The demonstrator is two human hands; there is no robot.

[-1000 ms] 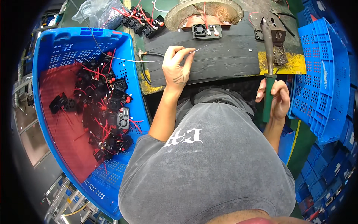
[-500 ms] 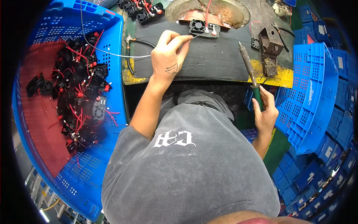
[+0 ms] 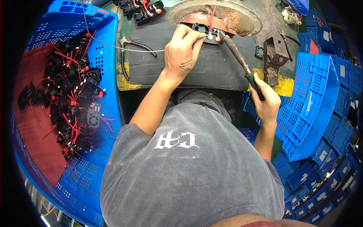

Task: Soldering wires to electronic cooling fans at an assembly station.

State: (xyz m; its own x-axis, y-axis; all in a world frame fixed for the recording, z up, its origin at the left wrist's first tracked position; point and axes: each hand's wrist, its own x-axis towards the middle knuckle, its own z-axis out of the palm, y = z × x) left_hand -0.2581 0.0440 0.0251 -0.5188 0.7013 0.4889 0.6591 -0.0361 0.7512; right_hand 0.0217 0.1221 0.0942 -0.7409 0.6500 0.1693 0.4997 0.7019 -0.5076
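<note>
Left of my left hand point(image 3: 183, 52) stands the big blue perforated crate point(image 3: 108, 56), loaded with black fan units point(image 3: 92, 76). Ahead of both hands spreads the black grooved mat point(image 3: 215, 72). My right hand point(image 3: 268, 103) wraps the green handle point(image 3: 255, 86) of the soldering iron point(image 3: 238, 56), which slants forward and left. The black fan module point(image 3: 201, 28) lies just beyond my left fingertips, the nearer of my 2 hands, its long axis crosswise; the iron reaches its right end. My left thumb and forefinger pinch thin solder wire point(image 3: 140, 50), trailing leftward. Between pinch and iron sit 2 terminals point(image 3: 210, 37); whether the iron touches the right-hand terminal, I cannot tell.
</note>
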